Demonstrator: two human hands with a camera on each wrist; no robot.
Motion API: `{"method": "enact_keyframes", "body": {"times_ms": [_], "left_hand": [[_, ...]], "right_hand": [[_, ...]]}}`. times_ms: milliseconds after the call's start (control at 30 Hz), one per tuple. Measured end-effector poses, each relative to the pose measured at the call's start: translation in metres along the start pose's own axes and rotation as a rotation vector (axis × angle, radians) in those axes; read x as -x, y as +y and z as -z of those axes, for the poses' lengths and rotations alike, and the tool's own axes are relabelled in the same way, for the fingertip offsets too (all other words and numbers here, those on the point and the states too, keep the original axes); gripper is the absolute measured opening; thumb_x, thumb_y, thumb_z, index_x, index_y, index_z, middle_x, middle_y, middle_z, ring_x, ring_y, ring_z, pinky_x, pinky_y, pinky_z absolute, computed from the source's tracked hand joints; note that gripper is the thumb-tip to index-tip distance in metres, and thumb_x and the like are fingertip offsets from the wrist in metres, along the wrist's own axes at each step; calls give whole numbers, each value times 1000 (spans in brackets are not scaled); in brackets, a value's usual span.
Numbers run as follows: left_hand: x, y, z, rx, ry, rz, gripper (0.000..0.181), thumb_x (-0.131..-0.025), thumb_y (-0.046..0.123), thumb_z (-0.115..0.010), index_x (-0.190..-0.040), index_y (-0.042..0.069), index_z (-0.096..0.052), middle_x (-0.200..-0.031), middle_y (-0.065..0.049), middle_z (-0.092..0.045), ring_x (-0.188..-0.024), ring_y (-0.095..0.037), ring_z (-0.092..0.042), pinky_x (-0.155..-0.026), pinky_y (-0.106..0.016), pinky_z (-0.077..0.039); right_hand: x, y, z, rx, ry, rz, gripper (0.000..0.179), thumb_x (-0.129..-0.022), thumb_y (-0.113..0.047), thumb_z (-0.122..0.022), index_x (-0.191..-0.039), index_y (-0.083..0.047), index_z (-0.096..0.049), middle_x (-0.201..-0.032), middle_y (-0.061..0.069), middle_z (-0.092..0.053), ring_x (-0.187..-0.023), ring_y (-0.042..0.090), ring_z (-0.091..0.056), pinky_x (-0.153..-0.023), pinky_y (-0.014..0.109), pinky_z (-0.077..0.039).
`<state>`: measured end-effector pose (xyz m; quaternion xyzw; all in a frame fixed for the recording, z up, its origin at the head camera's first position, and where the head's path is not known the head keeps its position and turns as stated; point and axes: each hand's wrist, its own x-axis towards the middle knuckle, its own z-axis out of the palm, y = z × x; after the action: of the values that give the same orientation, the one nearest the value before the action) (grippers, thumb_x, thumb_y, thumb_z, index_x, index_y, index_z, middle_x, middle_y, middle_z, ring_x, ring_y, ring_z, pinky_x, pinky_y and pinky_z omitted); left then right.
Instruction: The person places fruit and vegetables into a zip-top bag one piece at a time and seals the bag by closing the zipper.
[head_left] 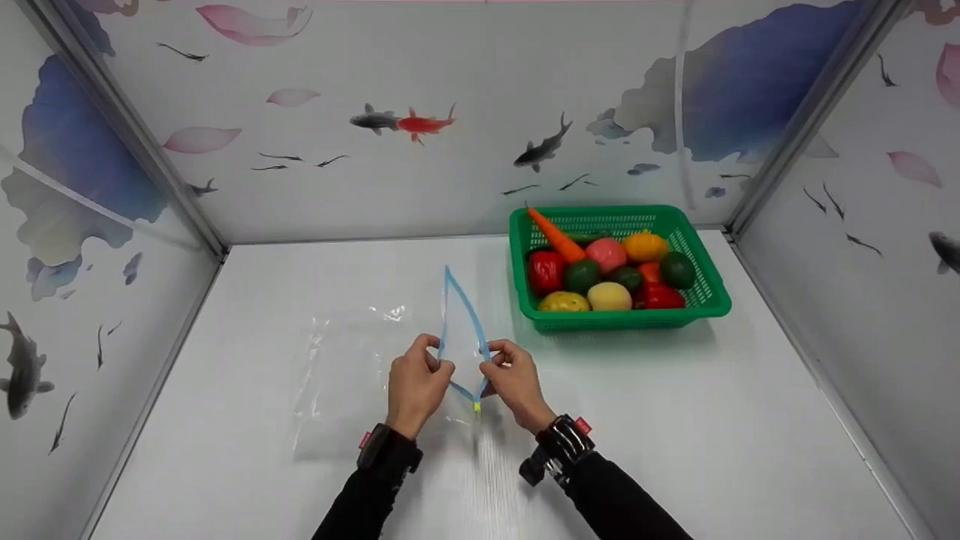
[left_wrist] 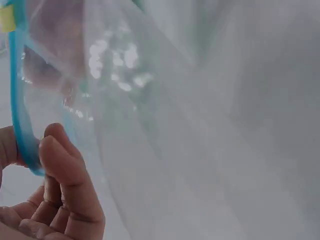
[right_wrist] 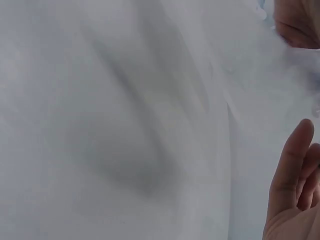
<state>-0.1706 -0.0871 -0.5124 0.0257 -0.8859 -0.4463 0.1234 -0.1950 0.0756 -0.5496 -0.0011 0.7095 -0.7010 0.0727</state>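
L hand (head_left: 420, 386) & R hand (head_left: 515, 379) each pinch one side of the blue rim (head_left: 474, 312) of 1 clear zip bag (head_left: 360, 367), mouth parted betw. them. Bag's apart from green basket (head_left: 630, 319), on its L & nearer the person; plastic spreads further L. 1 yellow slider (head_left: 476, 407) at rim's near end.

Room: table (head_left: 750, 420) runs from basket's R side to R wall (head_left: 862, 300), also out in front of basket. Back wall (head_left: 450, 180) close behind basket; contact unclear.

In basket: 1 carrot (head_left: 555, 232) poking over far L rim, 3 dk green pcs (head_left: 679, 270), 2 red peppers (head_left: 545, 271), 1 pink pc (head_left: 606, 255), 1 orange-yellow pc (head_left: 645, 246), 1 lumpy yellow pc (head_left: 562, 301), 1 pale round pc (head_left: 609, 296); others part-hidden.
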Motion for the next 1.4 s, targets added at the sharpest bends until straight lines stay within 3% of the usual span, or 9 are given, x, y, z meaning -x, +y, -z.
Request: {"method": "enact_keyframes", "body": {"times_ms": [100,267,400,567,767,900,1033,1200,1400], "left_hand": [[-2,4,6,-118,92,-78,24,-82,8,-64,-105,4,-65,-54,1,-52,-46,-9,-42,-45,-24,-32],[-2,8,16,-211,198,-176,22,-81,4,-63,-103,3,-67,-49,2,-46,-42,-8,-36,-42,-24,-26],[-2,8,20,-223,204,-204,22,-84,5,-61,-104,3,-67,-48,3,-43,-42,-7,-34,-43,-23,-25],[-2,10,23,-243,187,-274,27,-85,2,-58,-110,3,-67,-48,4,-41,-41,-5,-32,-41,-21,-25],[-1,20,25,-295,157,-387,30,-85,3,-62,-114,4,-65,-48,3,-45,-41,-6,-33,-43,-21,-27],[-3,25,26,-317,156,-434,30,-82,2,-62,-112,5,-66,-47,3,-44,-42,-5,-29,-43,-21,-24],[-9,32,35,-295,196,-423,33,-80,-1,-61,-112,5,-67,-47,4,-41,-43,-5,-26,-43,-22,-22],[-15,44,48,-225,229,-403,37,-79,-2,-60,-116,5,-66,-50,5,-40,-44,-7,-29,-42,-23,-23],[-16,56,43,-148,189,-427,38,-80,-1,-58,-118,5,-64,-50,8,-33,-44,-5,-26,-43,-22,-21]], "right_hand": [[-1,2,1,79,99,10,40,-84,-2,-58,-124,-3,-56,-77,4,-47,-46,14,-53,-56,46,-57],[-2,6,6,132,150,-35,44,-85,-4,-58,-129,-7,-53,-78,4,-47,-48,13,-50,-50,33,-55],[-2,6,12,153,126,2,35,-89,-9,-61,-124,-8,-56,-77,6,-53,-50,17,-53,-45,27,-49],[1,0,15,193,77,63,28,-93,-21,-65,-117,-10,-57,-80,10,-60,-59,39,-61,-41,24,-42],[5,-12,4,218,-28,27,53,-89,-53,-65,-118,-13,-47,-87,11,-63,-66,36,-67,-41,23,-42],[3,-16,-1,194,-40,62,39,-91,-32,-68,-113,-12,-44,-79,10,-59,-68,47,-65,-39,23,-39],[-2,-17,8,183,66,81,28,-89,-9,-61,-110,-12,-43,-72,4,-49,-63,47,-61,-39,21,-36],[-1,-32,24,66,144,149,30,-91,-7,-59,-116,-8,-42,-71,5,-49,-52,30,-55,-41,22,-38],[-6,-43,34,9,124,317,20,-95,-9,-62,-109,-2,-49,-68,7,-53,-50,18,-51,-43,23,-40]]}}
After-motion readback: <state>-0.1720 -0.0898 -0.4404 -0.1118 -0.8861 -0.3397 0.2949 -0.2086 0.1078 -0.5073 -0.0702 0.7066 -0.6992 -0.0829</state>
